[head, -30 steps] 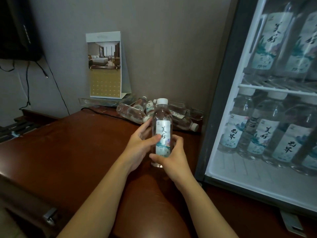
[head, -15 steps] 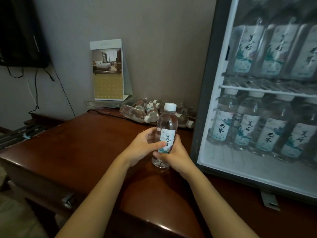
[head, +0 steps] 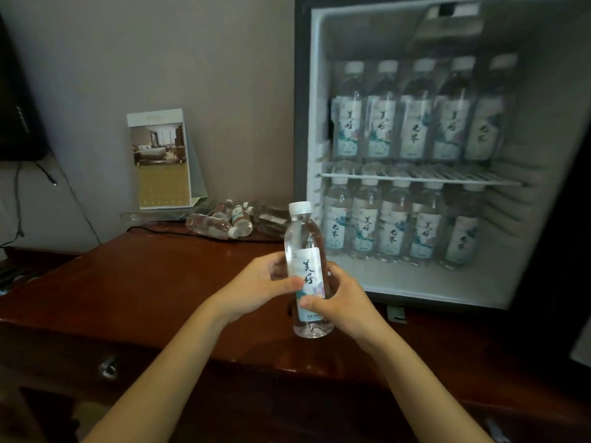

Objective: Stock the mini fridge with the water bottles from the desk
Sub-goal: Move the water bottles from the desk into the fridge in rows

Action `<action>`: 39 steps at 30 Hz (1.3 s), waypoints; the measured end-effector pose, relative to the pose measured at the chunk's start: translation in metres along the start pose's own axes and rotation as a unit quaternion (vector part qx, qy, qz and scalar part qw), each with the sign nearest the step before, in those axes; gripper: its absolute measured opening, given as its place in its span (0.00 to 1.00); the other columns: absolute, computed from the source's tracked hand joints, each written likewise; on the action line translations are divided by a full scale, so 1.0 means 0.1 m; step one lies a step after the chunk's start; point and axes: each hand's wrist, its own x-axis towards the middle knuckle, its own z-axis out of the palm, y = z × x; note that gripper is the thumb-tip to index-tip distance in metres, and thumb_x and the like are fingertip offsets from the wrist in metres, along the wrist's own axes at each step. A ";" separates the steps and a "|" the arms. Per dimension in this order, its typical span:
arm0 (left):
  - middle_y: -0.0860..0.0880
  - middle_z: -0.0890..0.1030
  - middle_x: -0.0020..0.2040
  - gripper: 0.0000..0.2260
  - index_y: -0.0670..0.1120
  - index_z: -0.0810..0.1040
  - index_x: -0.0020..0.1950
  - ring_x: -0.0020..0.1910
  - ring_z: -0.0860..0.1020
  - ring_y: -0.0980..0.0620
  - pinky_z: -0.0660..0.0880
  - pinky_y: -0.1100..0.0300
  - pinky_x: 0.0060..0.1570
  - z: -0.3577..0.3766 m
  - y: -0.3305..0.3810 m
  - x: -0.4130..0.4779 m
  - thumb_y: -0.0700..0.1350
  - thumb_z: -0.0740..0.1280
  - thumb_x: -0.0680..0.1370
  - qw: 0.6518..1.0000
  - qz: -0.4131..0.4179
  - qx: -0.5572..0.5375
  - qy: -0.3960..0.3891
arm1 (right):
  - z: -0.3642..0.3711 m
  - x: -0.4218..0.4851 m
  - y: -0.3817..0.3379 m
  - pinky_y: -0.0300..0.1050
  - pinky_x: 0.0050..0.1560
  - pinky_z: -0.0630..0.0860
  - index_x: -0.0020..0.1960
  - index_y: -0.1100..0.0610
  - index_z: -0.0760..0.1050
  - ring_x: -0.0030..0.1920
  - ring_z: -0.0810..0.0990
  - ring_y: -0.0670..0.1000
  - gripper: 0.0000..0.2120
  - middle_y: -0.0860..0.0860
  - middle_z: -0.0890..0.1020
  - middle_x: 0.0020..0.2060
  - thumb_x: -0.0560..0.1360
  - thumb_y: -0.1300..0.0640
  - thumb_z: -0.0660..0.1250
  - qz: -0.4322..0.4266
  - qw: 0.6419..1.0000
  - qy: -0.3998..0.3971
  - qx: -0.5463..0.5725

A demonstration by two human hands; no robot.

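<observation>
1. Holding one water bottle (head: 303,233) upright with the left grip (head: 256,282) and the right grip (head: 343,303), both curled round its label (head: 308,270).
2. Sitting low over the bench (head: 153,282), at 7 o'clock of the open mini fridge (head: 302,123); cannot tell if touching the wood.
3. Inside, two full rows of bottles (head: 412,126), above and below the wire shelf (head: 454,179).
4. More loose bottles (head: 224,222) lying at 10 o'clock, by the wall (head: 160,59).

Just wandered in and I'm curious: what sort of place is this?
Probably a hotel room: a mini fridge stocked with rows of matching water bottles, a dark wooden desk, and a standing card showing a photo of a furnished bedroom.
</observation>
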 end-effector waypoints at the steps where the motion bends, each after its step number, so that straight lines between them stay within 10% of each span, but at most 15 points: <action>1: 0.54 0.84 0.48 0.15 0.51 0.76 0.57 0.50 0.81 0.57 0.76 0.67 0.46 0.12 0.04 0.01 0.37 0.69 0.73 1.000 0.004 0.002 -0.013 | -0.09 -0.10 0.02 0.31 0.38 0.75 0.60 0.47 0.70 0.44 0.81 0.38 0.27 0.44 0.81 0.48 0.66 0.59 0.76 -0.002 1.000 0.009 0.003; 10: 0.53 0.85 0.42 0.19 0.51 0.77 0.52 0.44 0.82 0.56 0.76 0.66 0.43 1.31 0.33 0.20 0.37 0.76 0.65 0.994 0.044 -0.045 -0.093 | -0.92 -1.11 0.05 0.36 0.43 0.77 0.58 0.51 0.74 0.48 0.82 0.45 0.31 0.50 0.83 0.49 0.56 0.51 0.76 -0.023 0.991 0.135 0.009; 20: 0.59 0.84 0.48 0.30 0.56 0.74 0.59 0.50 0.81 0.59 0.76 0.66 0.49 2.55 1.14 0.06 0.39 0.77 0.61 0.958 0.199 -0.075 -0.193 | -1.72 -2.31 -0.38 0.33 0.47 0.75 0.54 0.35 0.72 0.50 0.81 0.42 0.29 0.39 0.82 0.48 0.57 0.52 0.76 -0.093 0.937 0.317 -0.110; 29: 0.58 0.81 0.43 0.14 0.56 0.79 0.48 0.43 0.80 0.63 0.77 0.68 0.48 3.27 1.77 0.10 0.41 0.75 0.67 0.930 0.328 -0.084 -0.144 | -2.40 -2.74 -0.43 0.42 0.51 0.78 0.55 0.44 0.69 0.50 0.81 0.45 0.29 0.45 0.82 0.47 0.62 0.62 0.77 -0.112 0.863 0.476 -0.126; 39: 0.53 0.82 0.45 0.12 0.45 0.82 0.53 0.45 0.78 0.62 0.74 0.72 0.46 3.46 1.85 0.38 0.40 0.73 0.71 0.886 0.456 0.064 -0.042 | -2.77 -2.59 -0.18 0.30 0.39 0.75 0.57 0.53 0.66 0.41 0.80 0.38 0.27 0.42 0.80 0.45 0.64 0.61 0.77 -0.019 0.875 0.432 -0.219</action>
